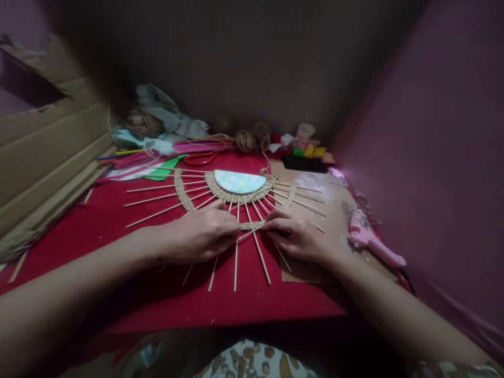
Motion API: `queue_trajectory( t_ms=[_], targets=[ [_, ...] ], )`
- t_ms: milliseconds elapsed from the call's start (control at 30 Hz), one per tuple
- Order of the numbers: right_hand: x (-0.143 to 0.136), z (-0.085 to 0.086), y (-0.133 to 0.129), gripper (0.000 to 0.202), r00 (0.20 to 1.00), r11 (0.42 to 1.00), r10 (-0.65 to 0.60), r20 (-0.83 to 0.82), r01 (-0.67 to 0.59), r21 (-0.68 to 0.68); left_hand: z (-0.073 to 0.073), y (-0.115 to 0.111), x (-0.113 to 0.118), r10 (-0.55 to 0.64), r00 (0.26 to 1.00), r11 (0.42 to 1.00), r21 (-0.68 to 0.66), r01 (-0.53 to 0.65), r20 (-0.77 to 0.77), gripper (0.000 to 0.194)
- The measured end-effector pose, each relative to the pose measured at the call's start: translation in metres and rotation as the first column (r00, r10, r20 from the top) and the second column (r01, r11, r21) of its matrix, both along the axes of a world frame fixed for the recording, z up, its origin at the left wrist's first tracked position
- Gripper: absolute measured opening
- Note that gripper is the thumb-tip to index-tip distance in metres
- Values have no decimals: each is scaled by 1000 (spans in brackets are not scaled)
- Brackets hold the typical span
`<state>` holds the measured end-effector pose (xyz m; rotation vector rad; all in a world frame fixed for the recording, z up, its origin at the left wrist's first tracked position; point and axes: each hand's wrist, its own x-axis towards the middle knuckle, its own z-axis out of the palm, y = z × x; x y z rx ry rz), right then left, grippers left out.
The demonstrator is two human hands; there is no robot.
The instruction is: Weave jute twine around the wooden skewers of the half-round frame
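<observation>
My left hand (212, 231) and right hand (291, 231) grip the jute band (251, 226).
It crosses the sticks (236, 268); red cloth (177, 310) shows from their tips to the front edge (220, 324), cardboard (39, 139) bounds my left, purple wall (444, 131) my right.

I work in dim light from a source I can't place. The pale blue-white, half-round panel (239, 181) looks brightest, just beyond my fingers (226, 233); soft shadow darkens the red-covered tabletop (252, 307) beneath my bare forearms (106, 273), which stretch and blur toward the edges. The dark grey wall (236, 58) sinks into featureless gloom.
</observation>
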<state>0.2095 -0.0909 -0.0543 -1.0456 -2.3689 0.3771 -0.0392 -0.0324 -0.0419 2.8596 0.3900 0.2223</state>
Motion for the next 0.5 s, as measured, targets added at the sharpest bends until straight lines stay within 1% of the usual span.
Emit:
queue_trajectory(
  t_ms=[100, 167, 267, 333, 433, 500],
  targets=[
    [0, -2, 1, 24, 1000, 1000, 2, 8, -2, 22, 5, -5, 1, -13, 1000, 999, -37, 13, 6, 20],
    [0, -6, 2, 25, 1000, 998, 17, 15, -18, 60, 8, -11, 4, -33, 999, 998, -44, 34, 4, 22],
    [-1, -13, 5, 23, 999, 986, 29, 43, -36, 163, 12, -19, 8, -55, 998, 998, -13, 56, 20, 24],
    [-2, -17, 7, 24, 998, 978, 25, 54, -35, 206, 14, -23, 9, -73, 997, 997, 15, 73, 20, 26],
    [-4, -18, 8, 24, 999, 983, 13, 41, -20, 181, 18, -29, 11, -125, 992, 991, 52, 123, 30, 29],
    [-4, -17, 8, 23, 1000, 991, 13, 16, -15, 136, 17, -34, 14, -113, 993, 992, 63, 110, 45, 30]
  ],
)
